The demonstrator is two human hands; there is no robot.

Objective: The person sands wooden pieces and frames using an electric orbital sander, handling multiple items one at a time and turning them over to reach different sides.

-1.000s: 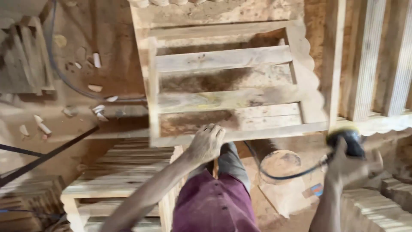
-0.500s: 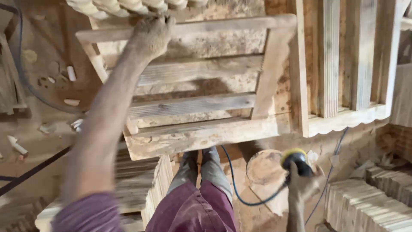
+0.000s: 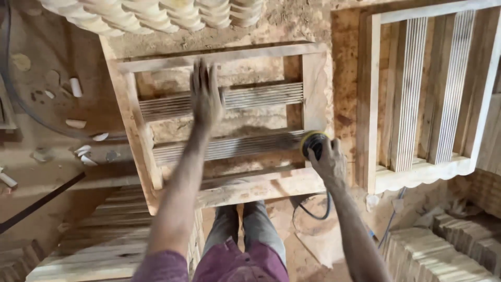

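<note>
Wooden frame (image 3: pixel 219 122) mid-picture: left hand (image 3: pixel 205 94) flat on upper slat, right hand (image 3: pixel 326 159) clamped on sander (image 3: pixel 313 142) at lower slat's end; trailing cord could snag, jerking the sander.

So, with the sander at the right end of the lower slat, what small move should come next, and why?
Probably slide the sander leftward along the lower grooved slat. The right hand holds it at that slat's right end, and the left hand lies flat on the upper slat, seemingly steadying the wooden frame.
</note>
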